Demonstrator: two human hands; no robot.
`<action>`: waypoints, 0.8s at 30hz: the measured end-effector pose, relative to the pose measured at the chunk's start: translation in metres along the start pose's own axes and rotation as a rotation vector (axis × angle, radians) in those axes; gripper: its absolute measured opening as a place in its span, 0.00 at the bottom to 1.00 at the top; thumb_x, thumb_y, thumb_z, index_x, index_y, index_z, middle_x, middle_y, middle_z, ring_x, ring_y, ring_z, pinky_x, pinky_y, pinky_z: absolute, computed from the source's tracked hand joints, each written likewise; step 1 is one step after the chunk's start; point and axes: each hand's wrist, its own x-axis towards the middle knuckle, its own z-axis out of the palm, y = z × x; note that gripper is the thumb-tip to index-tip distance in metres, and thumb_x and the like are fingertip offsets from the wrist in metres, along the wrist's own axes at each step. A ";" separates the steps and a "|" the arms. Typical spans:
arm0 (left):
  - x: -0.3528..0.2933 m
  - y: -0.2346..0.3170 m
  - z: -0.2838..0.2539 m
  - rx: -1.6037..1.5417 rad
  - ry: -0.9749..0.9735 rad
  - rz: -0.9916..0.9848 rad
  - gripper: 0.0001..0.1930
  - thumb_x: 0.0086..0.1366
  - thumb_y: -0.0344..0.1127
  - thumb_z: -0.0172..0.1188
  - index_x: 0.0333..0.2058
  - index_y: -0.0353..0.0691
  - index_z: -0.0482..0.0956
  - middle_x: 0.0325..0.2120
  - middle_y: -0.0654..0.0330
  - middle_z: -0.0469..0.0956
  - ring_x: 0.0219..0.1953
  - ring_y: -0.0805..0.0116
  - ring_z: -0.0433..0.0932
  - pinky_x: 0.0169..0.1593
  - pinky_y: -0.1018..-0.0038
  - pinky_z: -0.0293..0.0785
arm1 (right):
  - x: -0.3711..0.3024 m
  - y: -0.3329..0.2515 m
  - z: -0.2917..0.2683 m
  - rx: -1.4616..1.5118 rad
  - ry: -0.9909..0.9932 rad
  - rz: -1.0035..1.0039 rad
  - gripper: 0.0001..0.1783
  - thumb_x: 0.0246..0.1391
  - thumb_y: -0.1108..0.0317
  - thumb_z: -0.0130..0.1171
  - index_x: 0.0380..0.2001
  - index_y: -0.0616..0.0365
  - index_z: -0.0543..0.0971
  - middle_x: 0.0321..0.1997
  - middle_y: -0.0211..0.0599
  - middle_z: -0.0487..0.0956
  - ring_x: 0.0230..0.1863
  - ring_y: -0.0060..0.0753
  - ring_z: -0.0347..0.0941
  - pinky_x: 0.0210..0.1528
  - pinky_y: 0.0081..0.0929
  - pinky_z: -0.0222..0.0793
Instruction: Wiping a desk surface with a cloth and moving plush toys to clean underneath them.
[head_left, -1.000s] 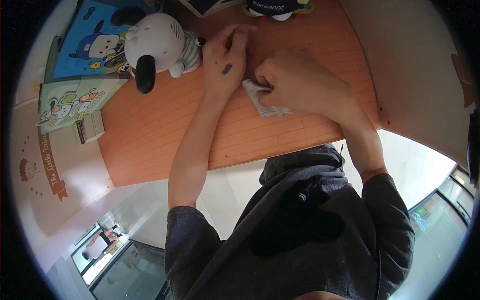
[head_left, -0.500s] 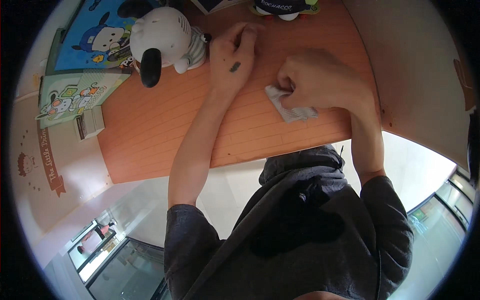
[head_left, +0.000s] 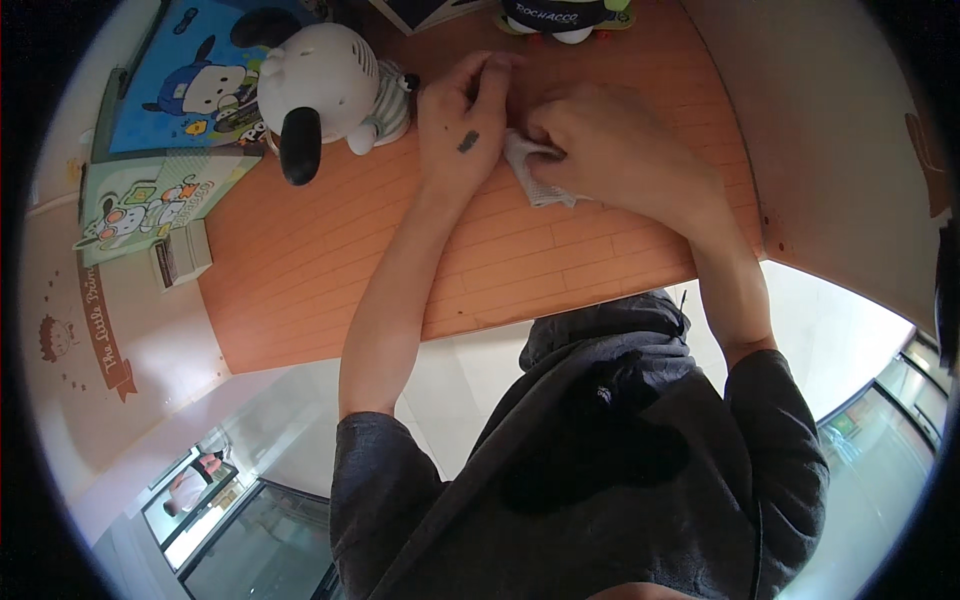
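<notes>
My right hand [head_left: 625,145] is closed around a white textured wipe [head_left: 543,187], whose loose end hangs out below the fingers over the wood-patterned tabletop [head_left: 500,270]. Just to its left, my left hand [head_left: 462,130] rests with fingers curled and the thumb on top. A dark smudge shows on the back of that hand. What its fingers hold, if anything, is hidden. The wipe is very near the left hand's thumb side; whether they touch I cannot tell. Beside the left hand stands a white dog figurine [head_left: 325,85] with black ears and a striped shirt.
At the left are a blue cartoon picture [head_left: 190,90], a pale green cartoon card [head_left: 150,210] and a small white box [head_left: 183,255]. Another figure in black [head_left: 560,15] stands at the far edge. A pale side panel [head_left: 820,130] bounds the right.
My right hand has moved left and slightly away from me with the wipe, closing in on my left hand. The left hand has stayed nearly where it was.
</notes>
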 end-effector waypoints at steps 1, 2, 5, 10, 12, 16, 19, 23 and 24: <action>0.000 0.001 0.001 0.006 0.001 0.008 0.13 0.77 0.33 0.57 0.44 0.36 0.91 0.22 0.68 0.78 0.25 0.76 0.67 0.31 0.78 0.64 | 0.000 0.000 0.002 0.010 0.001 -0.021 0.11 0.51 0.63 0.67 0.24 0.60 0.85 0.25 0.38 0.84 0.23 0.47 0.72 0.34 0.36 0.71; 0.000 0.001 0.002 0.011 0.001 0.017 0.13 0.77 0.33 0.57 0.44 0.36 0.91 0.22 0.68 0.78 0.25 0.76 0.67 0.31 0.79 0.64 | 0.000 0.000 0.002 0.019 0.002 -0.041 0.11 0.51 0.63 0.67 0.25 0.60 0.86 0.25 0.39 0.85 0.23 0.47 0.73 0.34 0.36 0.71; -0.001 0.002 -0.002 0.007 -0.014 -0.007 0.13 0.77 0.33 0.57 0.44 0.36 0.91 0.22 0.67 0.78 0.25 0.76 0.67 0.31 0.78 0.64 | -0.004 -0.012 -0.021 -0.025 -0.193 -0.033 0.10 0.52 0.63 0.67 0.26 0.60 0.86 0.26 0.40 0.85 0.23 0.48 0.73 0.35 0.37 0.72; -0.001 0.004 -0.004 -0.027 -0.029 -0.053 0.13 0.77 0.33 0.57 0.44 0.36 0.91 0.22 0.67 0.78 0.25 0.76 0.68 0.31 0.78 0.64 | -0.005 -0.020 -0.033 -0.063 -0.374 -0.014 0.10 0.54 0.64 0.66 0.27 0.60 0.86 0.26 0.42 0.84 0.23 0.49 0.73 0.35 0.38 0.72; -0.001 0.004 -0.004 -0.054 -0.028 -0.075 0.13 0.77 0.33 0.57 0.44 0.36 0.91 0.22 0.66 0.78 0.25 0.76 0.68 0.30 0.78 0.64 | -0.005 -0.020 -0.032 -0.055 -0.360 -0.006 0.10 0.55 0.64 0.65 0.26 0.60 0.85 0.25 0.42 0.84 0.23 0.49 0.73 0.35 0.39 0.72; 0.000 0.002 -0.003 -0.039 -0.013 -0.049 0.13 0.77 0.32 0.57 0.43 0.37 0.91 0.22 0.66 0.78 0.25 0.76 0.69 0.30 0.79 0.65 | -0.004 -0.001 -0.017 -0.057 -0.082 0.046 0.11 0.55 0.65 0.64 0.24 0.61 0.84 0.23 0.41 0.82 0.22 0.49 0.70 0.34 0.39 0.71; 0.000 0.004 -0.002 -0.038 -0.017 -0.055 0.13 0.77 0.32 0.57 0.43 0.37 0.91 0.22 0.66 0.78 0.25 0.76 0.69 0.30 0.79 0.65 | -0.004 0.000 -0.016 -0.047 -0.038 0.048 0.11 0.55 0.65 0.64 0.24 0.61 0.83 0.23 0.42 0.81 0.22 0.48 0.70 0.34 0.39 0.70; 0.000 0.008 -0.002 -0.051 -0.042 -0.099 0.13 0.76 0.32 0.57 0.44 0.37 0.91 0.22 0.66 0.79 0.25 0.76 0.69 0.30 0.79 0.65 | -0.004 -0.006 -0.018 -0.017 -0.186 0.002 0.12 0.56 0.64 0.63 0.25 0.61 0.84 0.25 0.42 0.83 0.23 0.48 0.72 0.34 0.39 0.70; 0.000 0.007 -0.003 -0.044 -0.039 -0.091 0.13 0.76 0.32 0.57 0.44 0.36 0.91 0.23 0.67 0.79 0.25 0.76 0.69 0.30 0.79 0.65 | -0.004 -0.010 -0.023 -0.016 -0.244 0.014 0.11 0.56 0.64 0.63 0.26 0.61 0.84 0.26 0.42 0.83 0.23 0.48 0.72 0.34 0.39 0.70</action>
